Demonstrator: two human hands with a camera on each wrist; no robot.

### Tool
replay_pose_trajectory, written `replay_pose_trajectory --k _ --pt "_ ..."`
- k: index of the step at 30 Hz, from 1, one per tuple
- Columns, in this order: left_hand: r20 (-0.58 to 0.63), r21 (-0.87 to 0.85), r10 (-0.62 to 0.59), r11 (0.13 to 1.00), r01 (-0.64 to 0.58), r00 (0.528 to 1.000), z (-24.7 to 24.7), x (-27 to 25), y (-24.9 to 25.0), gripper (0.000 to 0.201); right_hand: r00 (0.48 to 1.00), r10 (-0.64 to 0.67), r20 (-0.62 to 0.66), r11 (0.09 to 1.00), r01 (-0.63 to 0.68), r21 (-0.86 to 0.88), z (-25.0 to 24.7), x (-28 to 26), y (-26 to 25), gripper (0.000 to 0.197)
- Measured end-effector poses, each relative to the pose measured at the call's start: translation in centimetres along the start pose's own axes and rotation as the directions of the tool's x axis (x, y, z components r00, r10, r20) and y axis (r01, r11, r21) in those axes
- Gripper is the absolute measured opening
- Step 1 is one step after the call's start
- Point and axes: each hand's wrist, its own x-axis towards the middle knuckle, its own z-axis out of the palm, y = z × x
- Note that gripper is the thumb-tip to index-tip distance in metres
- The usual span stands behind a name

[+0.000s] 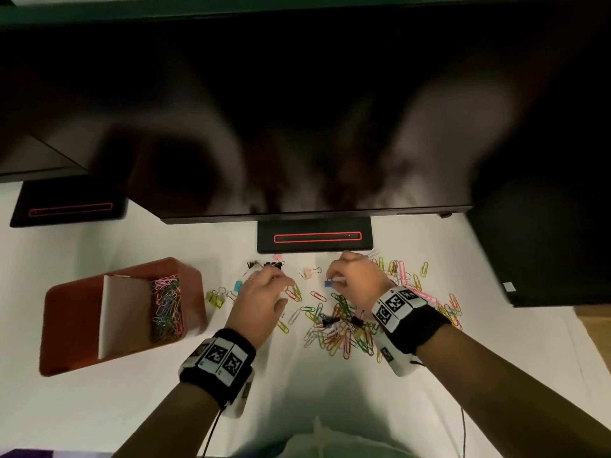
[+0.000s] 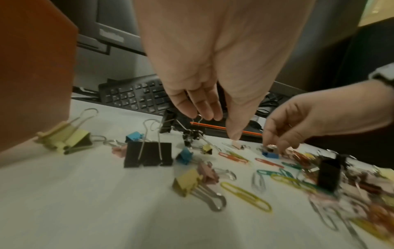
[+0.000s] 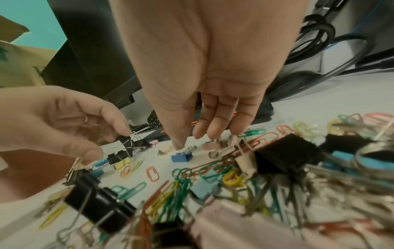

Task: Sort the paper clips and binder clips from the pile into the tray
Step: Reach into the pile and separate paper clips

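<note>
An orange tray (image 1: 76, 325) stands at the left with a white divider; its right compartment holds several coloured paper clips (image 1: 167, 309). A loose pile of paper clips and binder clips (image 1: 344, 328) lies under my right wrist. My right hand (image 1: 350, 279) pinches the wire handles of a small blue binder clip (image 1: 328, 284) (image 3: 181, 157), which rests on the cloth. My left hand (image 1: 264, 285) reaches over a tangle of small black binder clips (image 1: 266, 265) (image 2: 192, 135). Its fingertips (image 2: 202, 111) touch a wire handle there, with the thumb held apart.
Yellow, blue, pink and black binder clips (image 2: 148, 154) lie scattered between the tray and the pile. A monitor (image 1: 297, 110) hangs over the far side, its stand base (image 1: 314, 238) just beyond my hands. A keyboard (image 2: 138, 97) sits behind. A dark box (image 1: 545, 242) stands at the right.
</note>
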Motion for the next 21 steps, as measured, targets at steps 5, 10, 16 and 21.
replay_pose_trajectory --k 5,10,16,21 --pt "0.195 0.166 0.086 0.979 -0.119 0.977 1.0 1.4 0.4 0.037 0.990 -0.088 0.109 0.993 0.095 -0.065 0.2 -0.5 -1.9 0.028" --pt "0.211 0.252 0.074 0.959 -0.127 0.975 1.2 2.5 0.5 0.012 0.991 -0.078 0.111 0.958 0.105 -0.266 1.3 1.0 -3.3 0.025" --pt "0.296 0.334 0.001 0.937 -0.104 0.955 1.4 2.8 0.3 0.015 0.987 -0.008 0.160 0.888 0.081 -0.452 1.7 1.4 -3.4 0.022" --pt "0.347 0.320 -0.057 0.945 -0.061 0.936 0.8 3.6 0.8 0.012 0.966 0.089 0.242 0.903 0.025 -0.430 1.0 1.4 -2.7 0.024"
